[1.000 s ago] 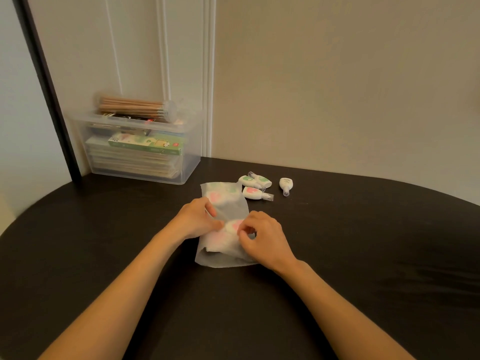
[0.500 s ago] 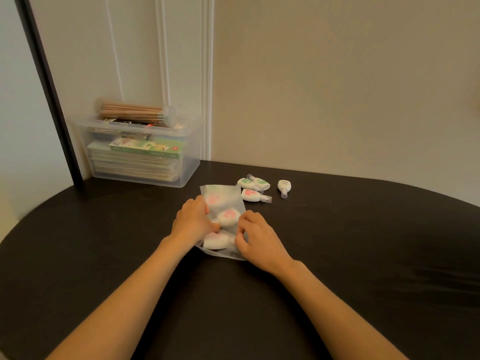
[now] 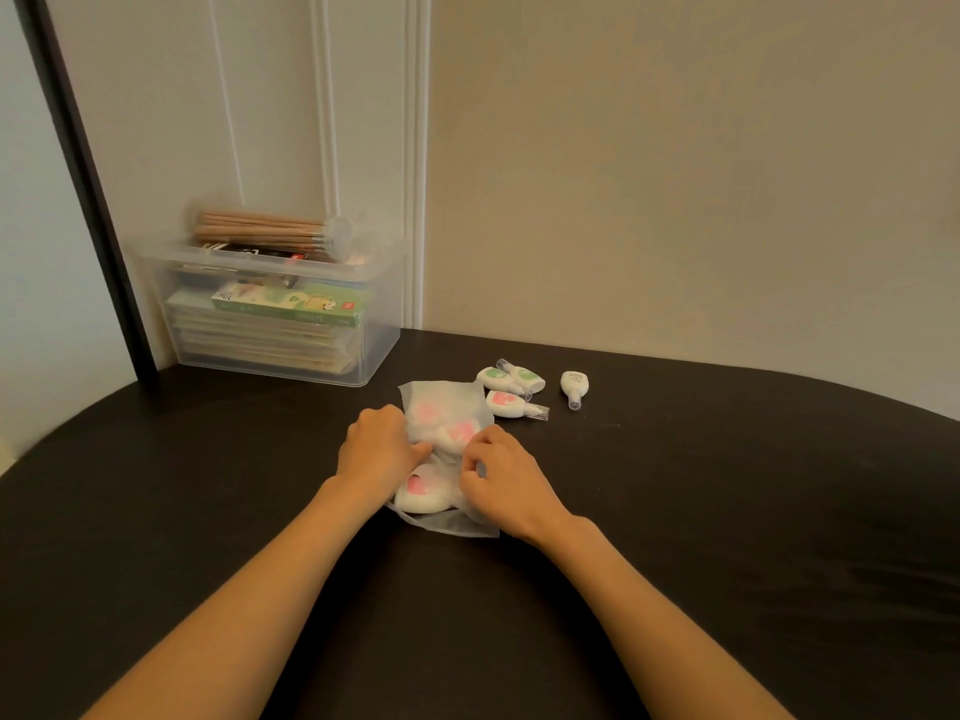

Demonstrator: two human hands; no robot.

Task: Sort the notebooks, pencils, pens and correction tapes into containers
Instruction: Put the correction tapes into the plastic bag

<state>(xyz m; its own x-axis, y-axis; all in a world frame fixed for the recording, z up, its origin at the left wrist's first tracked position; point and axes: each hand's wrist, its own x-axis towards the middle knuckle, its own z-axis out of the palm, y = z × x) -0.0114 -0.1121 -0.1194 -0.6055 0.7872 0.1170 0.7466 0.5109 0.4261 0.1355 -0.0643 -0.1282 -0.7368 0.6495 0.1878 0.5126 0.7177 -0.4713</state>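
- While left hand (image 3: 376, 449) and right hand (image 3: 506, 485) are gripping the pouch (image 3: 441, 394), correction tapes (image 3: 506, 404) are lying at one o'clock.
- Dark worktop (image 3: 727, 511) is carrying a clear container (image 3: 382, 304) at eleven o'clock.

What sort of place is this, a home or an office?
Likely a home, perhaps a study corner: a dark rounded table against a panelled wall, a clear box of stationery, and correction tapes beside a pouch.
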